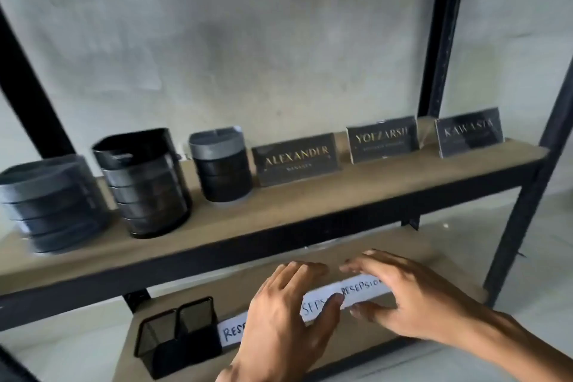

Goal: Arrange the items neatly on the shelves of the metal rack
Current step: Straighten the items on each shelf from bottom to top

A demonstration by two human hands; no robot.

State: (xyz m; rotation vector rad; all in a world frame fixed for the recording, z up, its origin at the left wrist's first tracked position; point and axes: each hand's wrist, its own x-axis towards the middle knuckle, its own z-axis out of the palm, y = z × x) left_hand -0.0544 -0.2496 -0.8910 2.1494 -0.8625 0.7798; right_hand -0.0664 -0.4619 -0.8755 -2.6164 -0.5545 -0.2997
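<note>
Left hand [285, 313], right hand [412, 301] over signs [361, 287]; fingers spread

The left hand [288, 304] comes in from 6 o'clock, its back to the camera. Its fingers [310, 268] are nearly straight and point toward 1 o'clock, with the thumb stretched toward 3 o'clock. The right hand [412, 298] reaches in from 4 o'clock on a bare forearm [502, 347]. Its fingers are spread and lightly bent, pointing toward 10 o'clock, the thumb below them. The two sets of fingertips are near each other but apart.
</note>
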